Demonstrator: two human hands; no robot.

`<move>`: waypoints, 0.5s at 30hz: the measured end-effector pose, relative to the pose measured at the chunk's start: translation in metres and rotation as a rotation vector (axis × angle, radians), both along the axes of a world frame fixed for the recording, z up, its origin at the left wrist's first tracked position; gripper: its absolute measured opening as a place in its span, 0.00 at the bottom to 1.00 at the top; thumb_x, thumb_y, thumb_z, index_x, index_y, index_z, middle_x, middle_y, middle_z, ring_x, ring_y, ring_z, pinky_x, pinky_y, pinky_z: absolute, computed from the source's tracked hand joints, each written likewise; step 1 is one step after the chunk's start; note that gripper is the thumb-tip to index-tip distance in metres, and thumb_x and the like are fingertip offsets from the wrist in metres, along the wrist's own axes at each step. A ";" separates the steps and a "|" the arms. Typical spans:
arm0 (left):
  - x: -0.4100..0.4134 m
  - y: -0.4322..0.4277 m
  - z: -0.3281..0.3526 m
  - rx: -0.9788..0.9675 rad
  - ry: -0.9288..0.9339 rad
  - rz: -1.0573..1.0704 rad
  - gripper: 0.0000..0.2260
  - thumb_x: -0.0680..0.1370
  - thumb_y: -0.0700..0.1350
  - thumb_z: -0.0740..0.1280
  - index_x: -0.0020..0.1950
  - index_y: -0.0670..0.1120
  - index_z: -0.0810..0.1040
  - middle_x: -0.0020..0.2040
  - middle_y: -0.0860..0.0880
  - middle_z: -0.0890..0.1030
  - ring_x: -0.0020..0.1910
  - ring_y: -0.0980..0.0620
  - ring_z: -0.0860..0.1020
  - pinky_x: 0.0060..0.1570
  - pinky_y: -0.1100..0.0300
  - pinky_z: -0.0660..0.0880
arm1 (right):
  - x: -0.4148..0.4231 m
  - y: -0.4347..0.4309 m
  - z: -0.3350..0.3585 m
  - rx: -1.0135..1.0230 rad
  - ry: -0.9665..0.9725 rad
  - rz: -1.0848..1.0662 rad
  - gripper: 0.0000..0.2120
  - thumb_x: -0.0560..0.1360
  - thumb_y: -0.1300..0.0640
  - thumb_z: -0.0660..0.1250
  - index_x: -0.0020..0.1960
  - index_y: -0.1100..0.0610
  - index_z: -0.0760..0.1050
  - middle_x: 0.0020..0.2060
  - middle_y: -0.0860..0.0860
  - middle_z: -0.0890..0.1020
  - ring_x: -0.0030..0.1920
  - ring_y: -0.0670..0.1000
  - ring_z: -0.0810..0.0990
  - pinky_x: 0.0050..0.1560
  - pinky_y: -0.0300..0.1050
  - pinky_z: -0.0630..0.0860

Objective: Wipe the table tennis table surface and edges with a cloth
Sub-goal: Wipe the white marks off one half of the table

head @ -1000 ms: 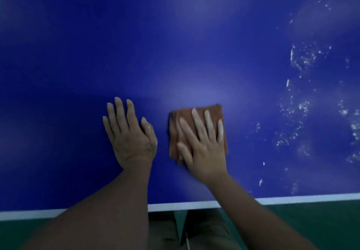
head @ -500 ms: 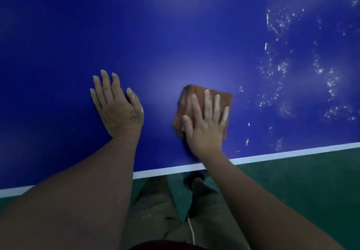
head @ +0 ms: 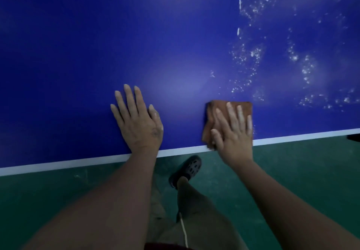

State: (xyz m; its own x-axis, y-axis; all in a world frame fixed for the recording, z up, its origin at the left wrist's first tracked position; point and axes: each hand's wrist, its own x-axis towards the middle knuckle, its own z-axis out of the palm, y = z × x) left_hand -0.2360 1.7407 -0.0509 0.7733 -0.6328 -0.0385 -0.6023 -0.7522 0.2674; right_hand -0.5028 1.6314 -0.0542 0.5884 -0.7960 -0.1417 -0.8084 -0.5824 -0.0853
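So, closest to the camera a trouser leg [head: 198,210] in a dull khaki fills the bottom of the view, with a pale cord [head: 184,232] lying along it. A dark shoe [head: 188,168] with holes in its top stands on the green floor [head: 292,162], just short of the table. Both bare forearms reach forward over that floor and cross the white edge line [head: 78,164] that borders the blue table tennis table [head: 97,64].

The left hand [head: 139,125] lies flat on the blue surface just past the line, palm down, fingers straight and slightly spread, holding nothing. Well to its right, the right hand [head: 233,132] presses flat on a folded orange-brown cloth [head: 210,120], its fingers straight on top of the fabric rather than curled round it. The cloth lies on the table at the near edge: its lower corner overlaps the white line, and the heel of the hand hangs out past the edge.

Beyond and to the right of the cloth, white specks [head: 251,54] are scattered in patches across the blue surface up to the far right corner of the view. The blue to the left looks even, with a soft glare between the hands
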 end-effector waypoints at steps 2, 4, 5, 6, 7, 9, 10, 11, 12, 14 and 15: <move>-0.022 -0.007 -0.003 0.051 0.003 0.016 0.31 0.90 0.56 0.51 0.90 0.43 0.52 0.90 0.42 0.49 0.89 0.38 0.47 0.86 0.35 0.47 | -0.036 -0.025 0.004 0.013 0.028 -0.133 0.30 0.86 0.36 0.49 0.87 0.43 0.57 0.88 0.48 0.52 0.87 0.57 0.49 0.83 0.70 0.50; -0.033 -0.008 -0.008 0.069 -0.008 -0.002 0.32 0.90 0.58 0.50 0.90 0.44 0.49 0.90 0.42 0.48 0.89 0.38 0.45 0.86 0.35 0.47 | -0.055 -0.040 0.007 0.033 0.051 -0.246 0.31 0.86 0.35 0.46 0.87 0.43 0.55 0.88 0.47 0.49 0.88 0.56 0.46 0.83 0.71 0.47; -0.033 -0.008 -0.010 0.069 -0.011 -0.001 0.33 0.90 0.59 0.50 0.90 0.44 0.49 0.90 0.43 0.48 0.89 0.38 0.45 0.86 0.35 0.47 | -0.056 -0.042 0.008 0.040 0.064 -0.284 0.32 0.86 0.35 0.45 0.87 0.43 0.53 0.88 0.48 0.48 0.88 0.56 0.45 0.83 0.72 0.45; -0.034 -0.007 -0.012 0.067 -0.017 0.004 0.33 0.89 0.60 0.49 0.90 0.44 0.49 0.90 0.43 0.48 0.89 0.39 0.45 0.86 0.35 0.47 | -0.052 -0.041 0.008 0.041 0.067 -0.309 0.32 0.86 0.35 0.44 0.88 0.44 0.52 0.88 0.48 0.47 0.87 0.56 0.44 0.83 0.72 0.45; -0.033 -0.007 -0.014 0.068 -0.023 0.011 0.33 0.89 0.60 0.49 0.90 0.45 0.49 0.90 0.43 0.48 0.89 0.39 0.45 0.86 0.35 0.47 | -0.044 -0.037 0.008 0.039 0.064 -0.322 0.32 0.86 0.35 0.45 0.88 0.44 0.51 0.88 0.49 0.47 0.87 0.57 0.44 0.83 0.72 0.44; -0.033 -0.007 -0.015 0.077 -0.023 0.016 0.33 0.89 0.61 0.49 0.90 0.45 0.49 0.90 0.43 0.48 0.89 0.39 0.45 0.86 0.34 0.47 | -0.022 -0.023 0.008 0.027 0.044 -0.295 0.32 0.86 0.37 0.48 0.88 0.44 0.52 0.88 0.51 0.48 0.87 0.59 0.45 0.83 0.72 0.44; -0.034 -0.007 -0.015 0.078 -0.020 0.015 0.34 0.89 0.61 0.49 0.90 0.45 0.48 0.90 0.43 0.47 0.89 0.39 0.45 0.86 0.34 0.47 | -0.010 -0.012 0.006 0.014 0.025 -0.253 0.32 0.86 0.37 0.49 0.88 0.44 0.54 0.88 0.52 0.49 0.87 0.60 0.46 0.83 0.72 0.44; -0.035 -0.008 -0.015 0.075 -0.019 0.014 0.34 0.89 0.61 0.49 0.90 0.45 0.48 0.90 0.43 0.47 0.89 0.40 0.45 0.86 0.35 0.47 | 0.002 0.000 0.004 0.003 -0.002 -0.193 0.31 0.86 0.37 0.50 0.87 0.45 0.55 0.88 0.52 0.50 0.87 0.60 0.47 0.83 0.71 0.45; -0.035 -0.008 -0.015 0.073 -0.018 0.015 0.34 0.88 0.61 0.49 0.90 0.45 0.48 0.90 0.44 0.47 0.89 0.40 0.45 0.86 0.35 0.47 | 0.012 0.010 0.001 -0.004 -0.033 -0.127 0.30 0.87 0.37 0.51 0.87 0.45 0.57 0.88 0.52 0.51 0.87 0.61 0.48 0.83 0.72 0.45; -0.036 -0.009 -0.015 0.077 -0.026 0.017 0.34 0.88 0.61 0.48 0.90 0.46 0.48 0.90 0.44 0.47 0.89 0.40 0.44 0.86 0.35 0.47 | 0.025 0.022 -0.004 -0.006 -0.097 -0.018 0.30 0.87 0.37 0.52 0.86 0.45 0.59 0.87 0.52 0.54 0.87 0.61 0.49 0.83 0.72 0.46; -0.035 -0.009 -0.015 0.082 -0.032 0.020 0.34 0.88 0.61 0.48 0.90 0.46 0.48 0.90 0.44 0.48 0.89 0.40 0.45 0.86 0.35 0.47 | 0.025 0.022 -0.005 -0.002 -0.116 0.024 0.29 0.88 0.37 0.53 0.86 0.45 0.60 0.87 0.51 0.54 0.87 0.60 0.50 0.83 0.72 0.47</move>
